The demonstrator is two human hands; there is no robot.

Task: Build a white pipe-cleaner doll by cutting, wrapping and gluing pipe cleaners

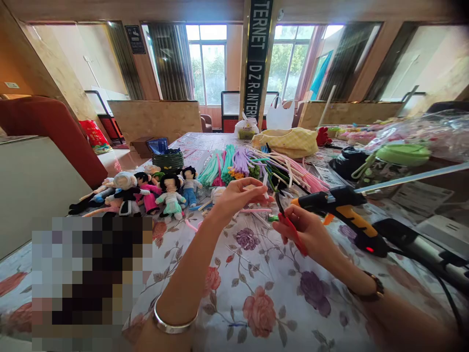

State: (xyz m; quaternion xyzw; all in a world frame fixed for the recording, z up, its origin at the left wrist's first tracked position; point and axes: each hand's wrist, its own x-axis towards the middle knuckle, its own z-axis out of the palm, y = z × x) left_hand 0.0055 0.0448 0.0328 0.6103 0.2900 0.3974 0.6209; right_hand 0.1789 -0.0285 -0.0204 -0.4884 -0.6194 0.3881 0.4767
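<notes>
Pinched in the fingers of my left hand [242,196] is a short white pipe cleaner [266,185], held upright above the table. My right hand [302,227] is closed round the red handles of a pair of scissors [294,232]. Their dark blades point up and left, close to the white piece; whether they touch it I cannot tell. Just behind both hands lie bundles of pipe cleaners [240,161] in mint, lilac, pink and other colours. Pink and blue offcuts are scattered under my left hand.
Several small dolls [170,195] lie at the left. A black and orange glue gun [348,215] with a lit red light and trailing cable is beside my right hand. Further back are a yellow cloth bag [286,142] and a green-lidded container [403,154]. Flowered cloth [227,313] covers the table.
</notes>
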